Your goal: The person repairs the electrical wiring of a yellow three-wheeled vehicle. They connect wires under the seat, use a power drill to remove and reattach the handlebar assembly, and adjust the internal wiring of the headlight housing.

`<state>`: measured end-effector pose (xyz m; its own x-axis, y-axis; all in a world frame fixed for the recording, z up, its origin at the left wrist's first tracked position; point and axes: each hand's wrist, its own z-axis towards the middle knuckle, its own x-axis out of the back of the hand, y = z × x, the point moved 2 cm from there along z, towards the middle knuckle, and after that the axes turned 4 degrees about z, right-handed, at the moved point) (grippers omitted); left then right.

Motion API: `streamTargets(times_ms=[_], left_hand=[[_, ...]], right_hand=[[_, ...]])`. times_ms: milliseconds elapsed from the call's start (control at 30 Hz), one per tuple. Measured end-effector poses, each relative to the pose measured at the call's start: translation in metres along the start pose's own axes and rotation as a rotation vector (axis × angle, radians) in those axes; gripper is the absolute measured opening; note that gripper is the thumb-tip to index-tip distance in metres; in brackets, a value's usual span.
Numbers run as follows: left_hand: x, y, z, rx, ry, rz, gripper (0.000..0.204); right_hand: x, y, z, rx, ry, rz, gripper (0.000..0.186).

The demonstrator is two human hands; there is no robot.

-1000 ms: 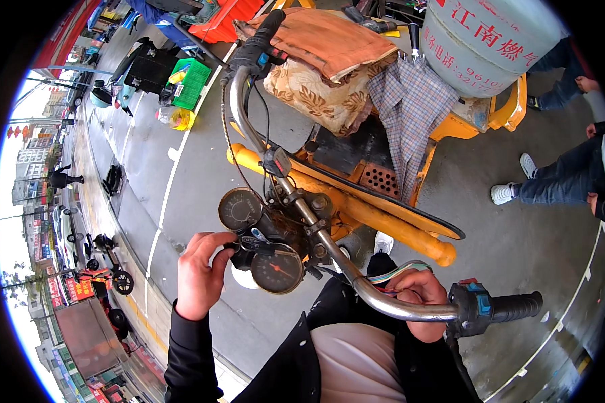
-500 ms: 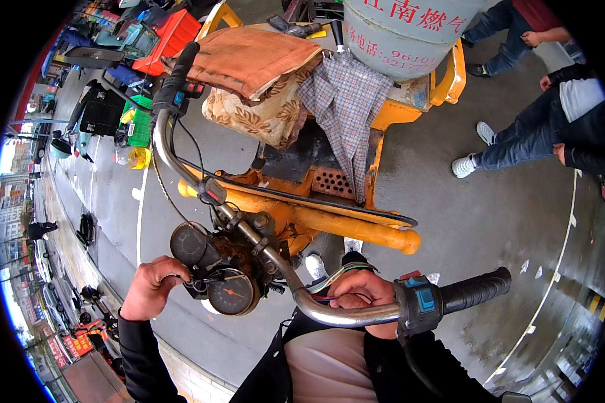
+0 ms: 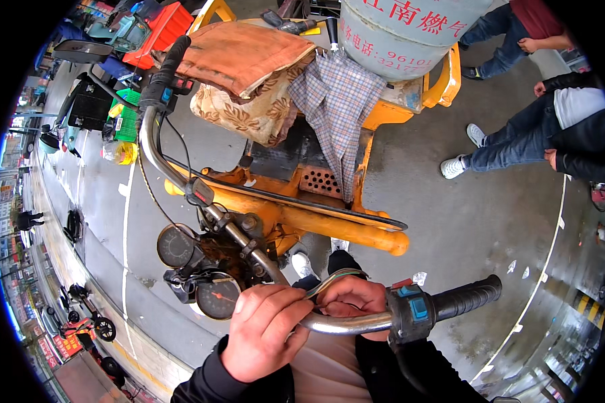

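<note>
Thin coloured wires (image 3: 341, 273) curve between my hands, just above the chrome handlebar (image 3: 346, 324). My right hand (image 3: 355, 295) is closed around them, beside the black switch housing (image 3: 413, 310) with blue buttons. My left hand (image 3: 265, 329) reaches over the bar from the near side. Its fingers are bent and pressed together at the wires, close to the right fingers; its thumb is hidden. Left of my hands are two round gauges, the nearer gauge (image 3: 218, 295) with a red needle and the farther gauge (image 3: 176, 246), among dark loose wiring.
Beyond the bar is the vehicle's yellow frame (image 3: 316, 225). A checked umbrella (image 3: 336, 101), an orange-brown board-like cover (image 3: 245, 57) on patterned cloth, and a large grey cylinder (image 3: 390, 40) rest there. Two people stand at the right. A mirror (image 3: 82, 51) sticks out far left.
My left hand has left the gauges and moved right to the wires by my right hand. The right hand keeps hold of the wires. The view has shifted slightly.
</note>
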<state>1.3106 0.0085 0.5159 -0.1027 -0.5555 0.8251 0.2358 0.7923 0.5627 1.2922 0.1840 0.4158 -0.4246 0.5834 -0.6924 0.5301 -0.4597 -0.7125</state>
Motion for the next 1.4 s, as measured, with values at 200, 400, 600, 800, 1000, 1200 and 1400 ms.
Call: streamTargets(times_ms=[200, 400, 600, 800, 1000, 1200, 1400], left_hand=[[-0.02, 0.0, 0.0, 0.038, 0.127, -0.035, 0.037], [-0.023, -0.001, -0.002, 0.063, 0.162, -0.029, 0.035], [-0.025, 0.001, 0.0, 0.065, 0.171, -0.034, 0.034], [-0.026, -0.001, -0.003, 0.063, 0.195, -0.033, 0.035], [-0.021, -0.005, -0.001, 0.043, 0.176, -0.102, 0.037], [-0.021, -0.006, -0.009, 0.067, 0.249, -0.108, 0.038], [-0.021, -0.006, -0.011, 0.051, 0.27, -0.108, 0.039]], right_hand=[[0.001, -0.01, 0.003, -0.011, -0.035, -0.11, 0.014], [0.002, -0.011, 0.004, -0.052, -0.026, -0.085, 0.014], [0.003, -0.012, 0.003, -0.049, -0.01, -0.099, 0.014], [0.002, -0.009, 0.003, -0.038, -0.008, -0.091, 0.014], [0.0, -0.011, -0.001, -0.116, 0.084, 0.029, 0.014], [0.002, -0.006, -0.002, -0.01, 0.039, -0.187, 0.012], [-0.003, -0.004, -0.005, -0.024, 0.086, -0.132, 0.013]])
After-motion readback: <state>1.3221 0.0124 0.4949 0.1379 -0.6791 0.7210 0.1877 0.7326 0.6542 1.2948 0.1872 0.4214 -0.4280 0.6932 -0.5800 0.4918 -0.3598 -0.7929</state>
